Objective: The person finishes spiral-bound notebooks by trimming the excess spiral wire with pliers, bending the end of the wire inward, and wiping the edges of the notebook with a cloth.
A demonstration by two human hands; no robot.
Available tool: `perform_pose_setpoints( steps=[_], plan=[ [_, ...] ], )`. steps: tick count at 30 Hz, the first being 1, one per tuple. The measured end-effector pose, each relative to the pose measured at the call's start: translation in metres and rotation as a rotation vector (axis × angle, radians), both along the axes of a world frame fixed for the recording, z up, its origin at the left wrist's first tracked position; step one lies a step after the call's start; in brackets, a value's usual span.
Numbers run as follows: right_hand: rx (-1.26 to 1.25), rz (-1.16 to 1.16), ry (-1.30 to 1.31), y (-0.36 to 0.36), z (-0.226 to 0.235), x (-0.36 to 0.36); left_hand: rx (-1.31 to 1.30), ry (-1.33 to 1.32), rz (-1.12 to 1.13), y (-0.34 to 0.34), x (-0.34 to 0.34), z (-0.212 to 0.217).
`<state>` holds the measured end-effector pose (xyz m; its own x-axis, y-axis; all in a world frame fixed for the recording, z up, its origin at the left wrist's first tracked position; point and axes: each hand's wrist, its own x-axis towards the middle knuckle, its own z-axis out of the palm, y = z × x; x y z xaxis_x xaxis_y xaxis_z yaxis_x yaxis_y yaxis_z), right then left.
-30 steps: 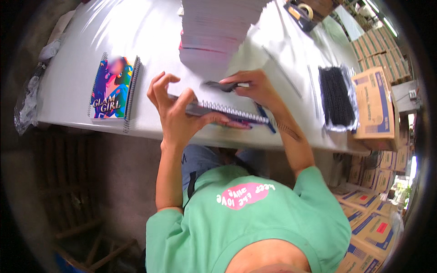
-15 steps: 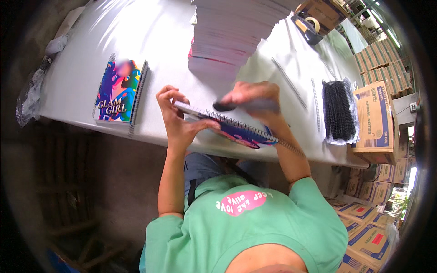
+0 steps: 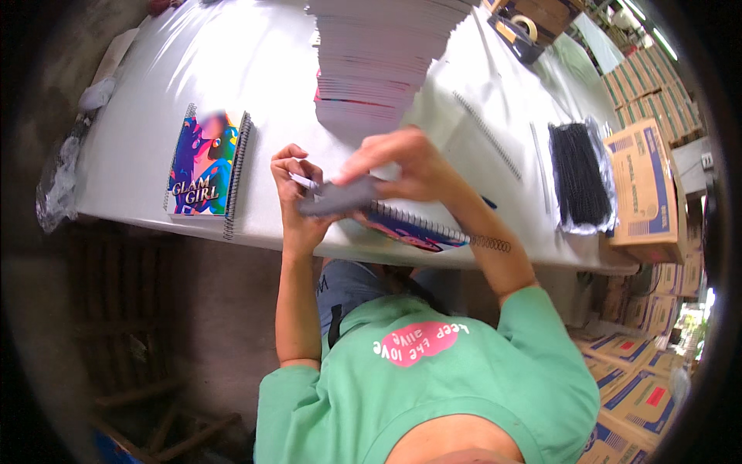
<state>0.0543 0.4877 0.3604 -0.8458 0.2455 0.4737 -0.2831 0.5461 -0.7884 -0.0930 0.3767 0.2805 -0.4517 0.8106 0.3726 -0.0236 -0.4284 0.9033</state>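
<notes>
A spiral notebook (image 3: pixel 408 234) with a dark blue and pink cover is tilted up at the table's near edge. My left hand (image 3: pixel 297 203) grips its left end, fingers behind and partly hidden. Along its upper edge runs a dark wire coil, whose loose end (image 3: pixel 492 244) sticks out past the right side by my right forearm. My right hand (image 3: pixel 398 161) is closed on a dark grey, elongated object (image 3: pixel 340 197), smeared by motion, over the coil's left part. The object's exact kind does not show.
Left on the white table (image 3: pixel 127 182) lies a colourful spiral notebook (image 3: pixel 202 166). A tall paper stack (image 3: pixel 379 62) stands ahead. To the right are loose coils (image 3: pixel 488 135), a bundle of black coils (image 3: pixel 580 178), a carton (image 3: pixel 643 189), a blue pen (image 3: pixel 488 203) and a tape dispenser (image 3: pixel 525 39).
My right hand has moved left along the coil with the dark grey object, now close to my left hand. The left hand keeps its hold on the notebook. The view has shifted slightly.
</notes>
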Motion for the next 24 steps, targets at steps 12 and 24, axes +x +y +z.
perform_pose_setpoints(
  steps=[12,24],
  plan=[
    [0.391,-0.674,-0.218,0.031,-0.046,0.035,0.047,-0.069,0.017,0.004,0.001,0.005],
    [0.639,-1.213,-0.75,-0.085,-0.117,0.142,0.044,0.218,0.304,-0.022,0.042,0.044]
  ],
)
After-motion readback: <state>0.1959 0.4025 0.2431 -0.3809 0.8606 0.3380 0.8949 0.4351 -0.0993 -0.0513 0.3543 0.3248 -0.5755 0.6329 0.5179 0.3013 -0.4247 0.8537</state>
